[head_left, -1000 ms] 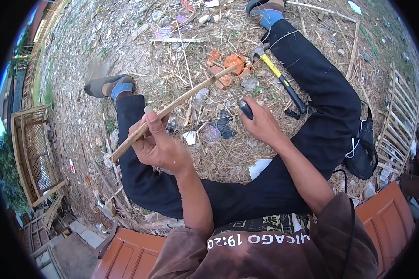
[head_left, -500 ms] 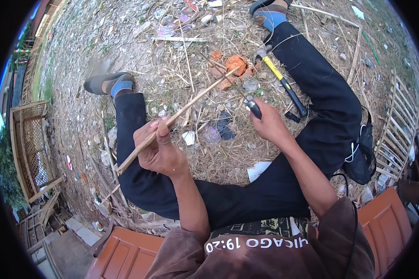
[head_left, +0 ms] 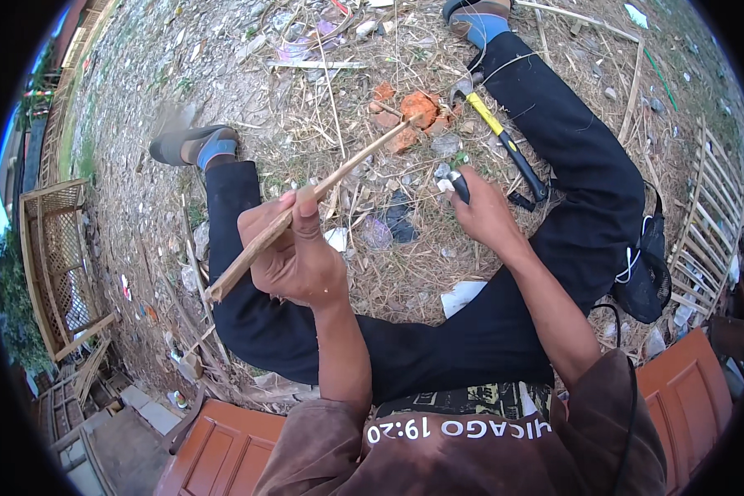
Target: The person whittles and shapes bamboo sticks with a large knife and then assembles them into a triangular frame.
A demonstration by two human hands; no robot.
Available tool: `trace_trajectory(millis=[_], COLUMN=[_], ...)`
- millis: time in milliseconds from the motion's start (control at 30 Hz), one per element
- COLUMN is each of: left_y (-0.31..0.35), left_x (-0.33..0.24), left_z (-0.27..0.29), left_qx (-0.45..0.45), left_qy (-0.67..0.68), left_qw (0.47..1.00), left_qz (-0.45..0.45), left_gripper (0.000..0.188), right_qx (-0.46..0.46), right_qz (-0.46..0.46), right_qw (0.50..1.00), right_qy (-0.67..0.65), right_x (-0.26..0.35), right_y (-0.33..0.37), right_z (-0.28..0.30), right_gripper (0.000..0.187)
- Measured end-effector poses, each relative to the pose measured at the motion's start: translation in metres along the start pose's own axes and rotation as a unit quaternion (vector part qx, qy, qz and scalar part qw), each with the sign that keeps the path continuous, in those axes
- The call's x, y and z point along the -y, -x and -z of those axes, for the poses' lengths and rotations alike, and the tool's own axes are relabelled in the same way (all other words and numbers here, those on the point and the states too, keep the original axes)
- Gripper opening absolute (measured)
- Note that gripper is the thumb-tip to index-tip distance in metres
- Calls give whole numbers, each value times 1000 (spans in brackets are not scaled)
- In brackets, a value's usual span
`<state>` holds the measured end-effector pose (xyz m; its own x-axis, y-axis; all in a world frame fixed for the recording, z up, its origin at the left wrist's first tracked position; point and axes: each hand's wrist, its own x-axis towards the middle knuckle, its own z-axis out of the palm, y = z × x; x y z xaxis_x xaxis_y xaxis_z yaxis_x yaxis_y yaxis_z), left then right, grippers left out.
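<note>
My left hand (head_left: 293,248) is closed round a long, thin wooden stick (head_left: 351,164), thumb and fingertips on its thicker part. The stick slants up to the right, its rough thick end near my left knee and its thin tip over the broken orange brick pieces (head_left: 420,109). In my right hand (head_left: 486,217), closed and to the right of the stick, is a knife (head_left: 460,187) with a black handle and a silvery collar. Its blade is hard to make out now. Knife and stick are apart.
A hammer (head_left: 504,142) with a yellow and black handle lies beside my right leg. Dry grass, stones and scraps cover the ground. A slatted wooden rack (head_left: 703,219) lies at the right, a lattice frame (head_left: 56,264) at the left. Reddish-brown panels (head_left: 227,450) are behind me.
My right hand has shifted slightly up and right, and the knife has turned so its thin blade no longer shows plainly. My left hand has moved slightly right, still holding the stick.
</note>
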<state>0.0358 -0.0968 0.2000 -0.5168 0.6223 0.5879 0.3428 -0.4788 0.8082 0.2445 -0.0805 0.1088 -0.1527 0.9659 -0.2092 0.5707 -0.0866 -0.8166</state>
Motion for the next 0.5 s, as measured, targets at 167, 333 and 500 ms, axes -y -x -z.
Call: trace_trajectory(millis=[167, 333, 500], left_y=[-7, -6, -3], left_x=[1, 9, 8], left_z=[-7, 10, 13], left_qx=[-37, -34, -53], left_qy=[45, 63, 52], left_qw=[998, 997, 996], left_qz=[32, 42, 40], left_gripper=[14, 15, 16], right_qx=[71, 12, 53], right_qz=[121, -12, 65], right_qw=[977, 999, 993], right_qy=[-161, -44, -78], right_x=[71, -9, 56], right_y=[21, -14, 11], right_z=[4, -5, -5], right_gripper=[16, 11, 10])
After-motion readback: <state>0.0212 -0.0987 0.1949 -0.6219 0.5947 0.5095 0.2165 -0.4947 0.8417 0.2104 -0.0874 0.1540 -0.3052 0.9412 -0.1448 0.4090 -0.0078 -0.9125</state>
